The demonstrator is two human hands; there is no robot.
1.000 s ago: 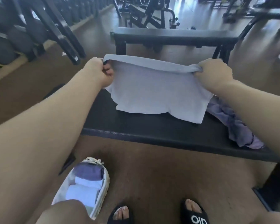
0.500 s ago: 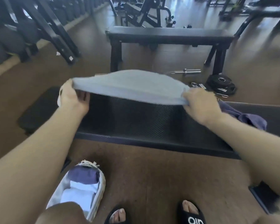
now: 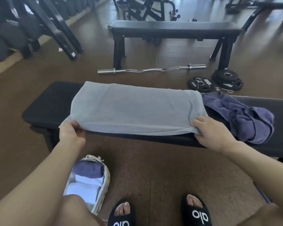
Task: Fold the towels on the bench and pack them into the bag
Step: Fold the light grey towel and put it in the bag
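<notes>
Grey towel [image 3: 134, 108] lies spread flat across black bench [image 3: 44, 105], its near edge overhanging. Left hand [image 3: 71, 136] pinches near-left corner; right hand [image 3: 211, 134] grips near-right corner. Crumpled purple towel [image 3: 240, 116] on bench just right, touching grey one. Woven bag [image 3: 103, 181] on near-left floor, holding folded purple and white towels.

Pale grey towel [image 3: 134, 110], purple towel [image 3: 245, 118], black bench [image 3: 52, 101], brown speckled floor [image 3: 170, 168].
</notes>
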